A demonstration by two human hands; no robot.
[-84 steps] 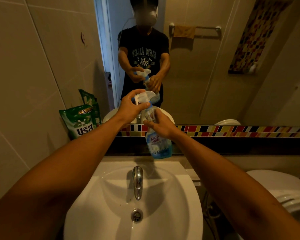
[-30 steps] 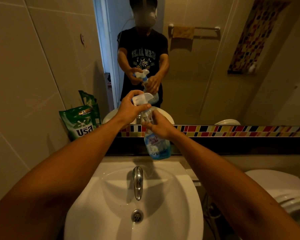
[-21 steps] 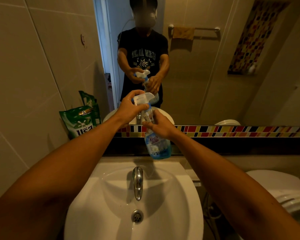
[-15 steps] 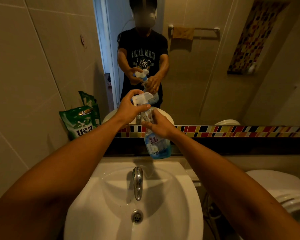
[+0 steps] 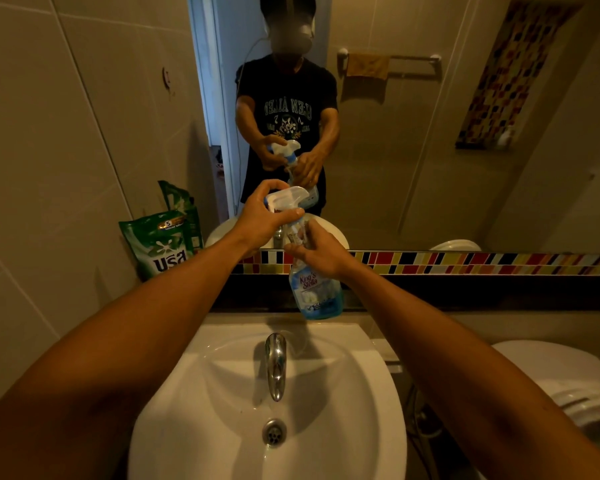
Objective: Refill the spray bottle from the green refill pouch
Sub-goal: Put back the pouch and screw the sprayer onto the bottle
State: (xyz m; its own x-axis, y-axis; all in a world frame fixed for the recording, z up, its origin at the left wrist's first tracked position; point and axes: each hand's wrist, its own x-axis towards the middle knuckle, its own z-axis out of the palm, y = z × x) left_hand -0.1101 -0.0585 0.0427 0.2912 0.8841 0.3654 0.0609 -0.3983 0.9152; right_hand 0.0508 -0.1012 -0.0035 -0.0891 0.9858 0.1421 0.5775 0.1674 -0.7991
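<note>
I hold a clear spray bottle point(image 5: 315, 294) with a blue label and blue liquid above the back of the sink. My right hand point(image 5: 317, 249) grips its upper body and neck. My left hand point(image 5: 264, 216) grips the white trigger head point(image 5: 286, 198) at the top. The head sits on the bottle's neck; whether it is screwed tight cannot be made out. The green refill pouch point(image 5: 161, 245) stands upright on the ledge to the left, leaning against the wall tiles, untouched.
A white sink point(image 5: 326, 410) with a chrome tap point(image 5: 275, 362) lies below my hands. A mirror point(image 5: 430, 150) faces me above a band of coloured tiles point(image 5: 465, 263). A toilet point(image 5: 561, 386) stands at the right.
The bottle and both hands stay almost still above the sink. The trigger head turns slightly back and forth in my left hand's grip.
</note>
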